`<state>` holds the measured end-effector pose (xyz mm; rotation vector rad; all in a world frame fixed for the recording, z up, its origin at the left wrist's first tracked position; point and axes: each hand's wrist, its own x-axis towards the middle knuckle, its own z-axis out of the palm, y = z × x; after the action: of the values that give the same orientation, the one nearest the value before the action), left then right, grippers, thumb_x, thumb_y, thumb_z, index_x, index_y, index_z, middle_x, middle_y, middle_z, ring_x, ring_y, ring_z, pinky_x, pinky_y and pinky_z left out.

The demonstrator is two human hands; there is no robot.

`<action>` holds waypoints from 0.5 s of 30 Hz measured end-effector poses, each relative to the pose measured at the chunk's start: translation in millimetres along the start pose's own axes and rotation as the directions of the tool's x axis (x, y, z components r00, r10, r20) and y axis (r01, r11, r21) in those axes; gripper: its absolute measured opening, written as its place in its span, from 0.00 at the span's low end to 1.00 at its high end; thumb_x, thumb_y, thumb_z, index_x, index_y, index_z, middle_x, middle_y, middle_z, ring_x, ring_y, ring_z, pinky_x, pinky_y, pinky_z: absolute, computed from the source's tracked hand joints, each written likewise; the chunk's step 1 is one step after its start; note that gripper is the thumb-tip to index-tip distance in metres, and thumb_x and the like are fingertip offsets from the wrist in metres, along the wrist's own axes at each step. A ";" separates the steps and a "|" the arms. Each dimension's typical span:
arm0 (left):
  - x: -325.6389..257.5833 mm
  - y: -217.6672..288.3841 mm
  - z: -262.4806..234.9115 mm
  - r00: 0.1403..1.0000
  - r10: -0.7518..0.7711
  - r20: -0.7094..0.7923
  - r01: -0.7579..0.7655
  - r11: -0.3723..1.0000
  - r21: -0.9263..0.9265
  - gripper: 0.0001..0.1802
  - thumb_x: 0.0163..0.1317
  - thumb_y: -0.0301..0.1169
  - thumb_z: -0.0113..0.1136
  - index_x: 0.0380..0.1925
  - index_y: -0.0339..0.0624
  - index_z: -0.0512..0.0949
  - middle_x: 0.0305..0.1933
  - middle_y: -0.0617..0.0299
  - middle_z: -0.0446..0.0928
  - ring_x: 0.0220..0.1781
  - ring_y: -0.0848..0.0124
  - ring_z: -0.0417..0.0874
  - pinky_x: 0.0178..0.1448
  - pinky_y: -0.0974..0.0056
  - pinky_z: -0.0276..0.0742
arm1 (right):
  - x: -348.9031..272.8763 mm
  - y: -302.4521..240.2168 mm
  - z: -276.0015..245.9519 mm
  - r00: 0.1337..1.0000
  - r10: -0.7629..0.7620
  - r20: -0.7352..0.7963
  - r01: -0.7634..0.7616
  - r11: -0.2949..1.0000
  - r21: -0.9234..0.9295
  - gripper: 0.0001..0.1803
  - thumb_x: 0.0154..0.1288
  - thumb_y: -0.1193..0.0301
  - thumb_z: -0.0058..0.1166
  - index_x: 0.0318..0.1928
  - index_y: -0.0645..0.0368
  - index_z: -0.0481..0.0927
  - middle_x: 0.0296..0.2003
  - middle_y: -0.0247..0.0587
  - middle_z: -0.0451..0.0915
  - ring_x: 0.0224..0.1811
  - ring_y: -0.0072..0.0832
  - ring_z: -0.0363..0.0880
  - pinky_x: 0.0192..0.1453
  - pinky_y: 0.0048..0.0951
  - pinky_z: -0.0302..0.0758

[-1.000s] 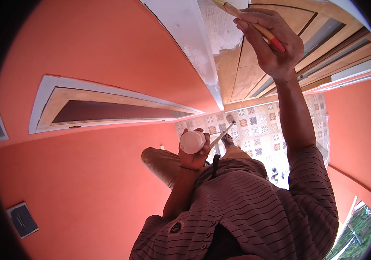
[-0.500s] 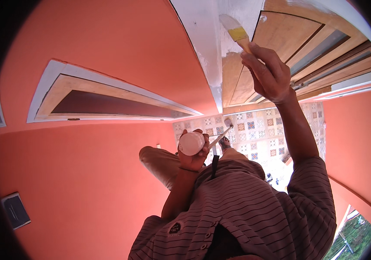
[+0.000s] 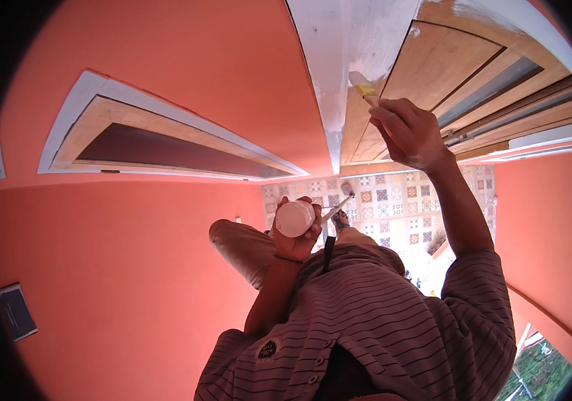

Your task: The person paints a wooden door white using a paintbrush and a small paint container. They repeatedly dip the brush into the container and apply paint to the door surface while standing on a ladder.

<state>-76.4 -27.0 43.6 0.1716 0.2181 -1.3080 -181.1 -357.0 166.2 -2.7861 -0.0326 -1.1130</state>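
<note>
My right hand (image 3: 409,134) pinches the wooden handle of a paintbrush (image 3: 364,87) with a yellow band. Its pale bristles lie against or just over the white-painted door frame (image 3: 329,80), where streaky white meets bare wood; I cannot tell if they touch. Lower down, close to my body, my left hand (image 3: 294,242) is wrapped around a white paint cup (image 3: 294,218), its pale round face toward me. Beside the frame stands a wooden door (image 3: 446,57) with narrow glass strips and patches of white along its edge.
Coral walls (image 3: 199,73) rise on both sides. At left is a wood-framed window (image 3: 165,148) with white trim. Far below lies a patterned tile floor (image 3: 399,194), with a long-handled roller (image 3: 347,190) near my foot. A dark switch plate (image 3: 16,312) sits at lower left.
My right hand and the paintbrush have moved down along the white frame, nearer my body. The view has shifted slightly. My left hand still holds the cup in nearly the same place.
</note>
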 end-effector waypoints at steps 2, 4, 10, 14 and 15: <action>-0.3 0.7 -0.6 1.000 0.003 0.017 -0.004 1.000 0.023 0.34 0.82 0.57 0.42 0.60 0.36 0.77 0.49 0.40 0.78 0.37 0.57 0.79 0.34 0.63 0.78 | 14.5 9.1 -13.4 0.987 0.110 0.114 -0.123 0.986 0.112 0.12 0.65 0.75 0.67 0.49 0.58 0.84 0.42 0.41 0.84 0.36 0.37 0.86 0.36 0.36 0.84; 0.7 0.4 -1.2 0.999 0.008 0.040 -0.009 0.999 0.041 0.34 0.82 0.57 0.42 0.61 0.36 0.77 0.49 0.40 0.78 0.38 0.57 0.79 0.34 0.62 0.79 | 35.6 18.5 -24.0 0.992 0.112 0.054 -0.119 0.983 0.139 0.11 0.67 0.77 0.68 0.48 0.59 0.84 0.39 0.40 0.85 0.35 0.36 0.87 0.36 0.35 0.84; -1.3 -0.6 -4.0 0.999 0.008 0.049 -0.009 1.000 0.026 0.34 0.82 0.58 0.42 0.61 0.36 0.78 0.50 0.39 0.78 0.38 0.56 0.80 0.34 0.62 0.79 | 60.3 16.0 -54.9 0.890 -0.058 -0.451 0.050 0.998 -0.029 0.14 0.62 0.83 0.71 0.47 0.59 0.87 0.42 0.41 0.87 0.38 0.32 0.90 0.36 0.28 0.85; -4.6 0.7 -7.2 1.000 0.015 0.015 -0.015 1.000 -0.004 0.34 0.82 0.58 0.42 0.61 0.36 0.78 0.50 0.39 0.77 0.38 0.56 0.80 0.34 0.61 0.79 | 38.1 2.1 -44.7 0.963 0.049 -0.266 -0.018 0.993 0.118 0.14 0.62 0.80 0.72 0.48 0.57 0.87 0.40 0.39 0.86 0.37 0.33 0.89 0.36 0.30 0.85; -5.3 2.6 -8.0 1.000 0.017 0.023 -0.017 1.000 -0.006 0.34 0.82 0.58 0.42 0.61 0.37 0.77 0.50 0.39 0.77 0.38 0.56 0.80 0.34 0.61 0.79 | 35.4 2.0 -35.6 0.989 0.082 -0.122 -0.061 0.984 0.166 0.13 0.64 0.79 0.71 0.48 0.56 0.87 0.40 0.38 0.86 0.37 0.33 0.89 0.37 0.31 0.84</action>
<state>-75.7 -19.4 37.3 0.1531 0.2003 -1.2920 -179.6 -365.0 215.8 -2.5482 -0.0081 -1.2113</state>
